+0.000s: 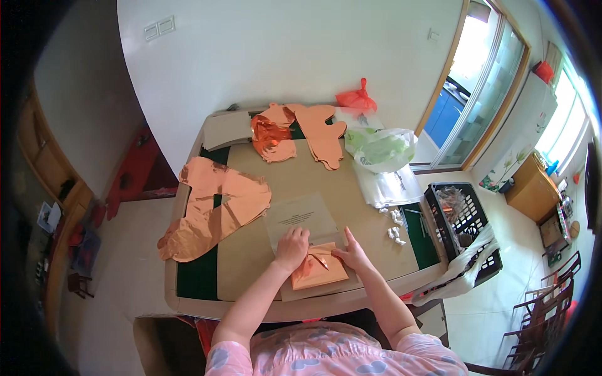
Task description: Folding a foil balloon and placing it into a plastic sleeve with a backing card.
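A folded packet of copper-coloured foil point(321, 268) lies near the table's front edge. It looks like flat foil balloons, as on the rest of the table. Under and beyond it spreads a clear plastic bag point(300, 216) with printing; whether the foil is partly inside it I cannot tell. My left hand point(293, 249) has its fingers curled at the foil's upper left corner, the fingertips partly hidden. At the foil's right edge, my right hand point(353, 252) rests its thumb on the foil, with another finger stretched away from it.
Large flat copper foil shapes lie left point(216, 207) and at the back point(321, 135). To the right are a pale green plastic bag point(382, 150), clear bags point(389, 185) and small white crumpled bits point(395, 235). A black crate point(480, 210) stands beyond the table's right edge.
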A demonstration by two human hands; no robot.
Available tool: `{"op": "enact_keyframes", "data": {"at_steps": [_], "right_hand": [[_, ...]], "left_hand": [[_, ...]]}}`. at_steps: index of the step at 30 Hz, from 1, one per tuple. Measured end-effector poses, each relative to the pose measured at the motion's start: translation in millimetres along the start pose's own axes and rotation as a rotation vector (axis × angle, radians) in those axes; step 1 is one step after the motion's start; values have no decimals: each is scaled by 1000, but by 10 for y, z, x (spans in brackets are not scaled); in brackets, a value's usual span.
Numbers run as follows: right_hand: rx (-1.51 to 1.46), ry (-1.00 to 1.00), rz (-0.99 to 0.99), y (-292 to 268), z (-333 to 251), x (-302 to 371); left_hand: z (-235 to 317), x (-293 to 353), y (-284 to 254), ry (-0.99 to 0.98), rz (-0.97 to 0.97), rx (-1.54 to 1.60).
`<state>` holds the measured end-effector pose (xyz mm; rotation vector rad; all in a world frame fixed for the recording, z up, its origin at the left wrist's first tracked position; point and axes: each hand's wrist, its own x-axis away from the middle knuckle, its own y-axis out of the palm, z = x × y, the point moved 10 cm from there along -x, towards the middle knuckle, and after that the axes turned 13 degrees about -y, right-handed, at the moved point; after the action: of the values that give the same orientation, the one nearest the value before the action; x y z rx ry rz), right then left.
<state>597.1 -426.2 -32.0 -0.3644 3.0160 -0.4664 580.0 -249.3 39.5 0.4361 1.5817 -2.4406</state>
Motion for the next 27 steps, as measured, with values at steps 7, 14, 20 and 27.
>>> {"op": "enact_keyframes", "data": {"at_steps": [7, 14, 20, 27], "right_hand": [[-67, -7, -56, 57, -89, -35], [91, -64, -12, 37, -76, -100], [-91, 49, -13, 1, -99, 23], [-405, -105, -352, 41, -532, 814]], "left_hand": [[-6, 57, -28, 62, 8, 12], [65, 164, -75, 91, -32, 73], [139, 333, -25, 181, 150, -128], [91, 301, 77, 154, 38, -115]]}}
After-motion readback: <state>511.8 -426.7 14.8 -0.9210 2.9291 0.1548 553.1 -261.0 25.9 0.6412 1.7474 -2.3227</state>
